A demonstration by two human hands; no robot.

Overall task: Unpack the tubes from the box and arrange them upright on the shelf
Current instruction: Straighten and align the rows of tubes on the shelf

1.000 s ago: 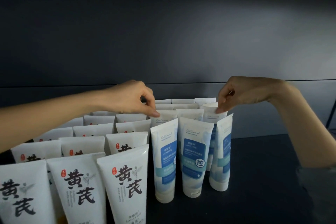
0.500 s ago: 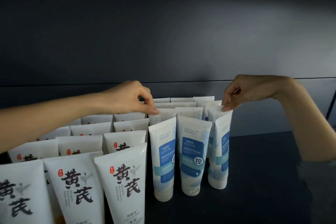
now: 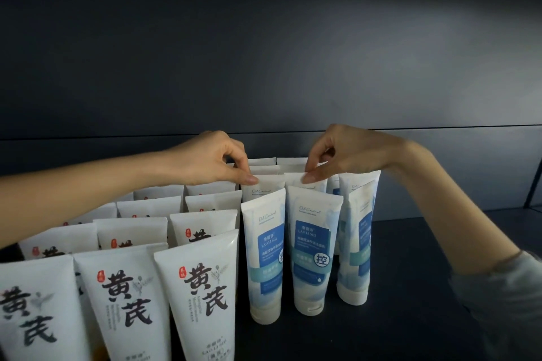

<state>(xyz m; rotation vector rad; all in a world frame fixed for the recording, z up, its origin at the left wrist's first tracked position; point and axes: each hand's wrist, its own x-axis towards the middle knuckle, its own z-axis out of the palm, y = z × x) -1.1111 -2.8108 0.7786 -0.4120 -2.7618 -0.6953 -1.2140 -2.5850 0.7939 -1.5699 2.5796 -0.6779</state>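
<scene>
At the lower left, white tubes with black lettering are standing upright in rows on the dark shelf. Just right of them, at centre frame, blue-labelled tubes are standing on their caps. Behind the front pair, the left hand is pinching the crimped top of a second-row tube. The right hand is pinching the top of the neighbouring tube. A dark back panel is filling the upper frame.

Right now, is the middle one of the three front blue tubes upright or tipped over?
Upright. The middle blue tube stands on its cap on the dark shelf, crimped end up.
</scene>
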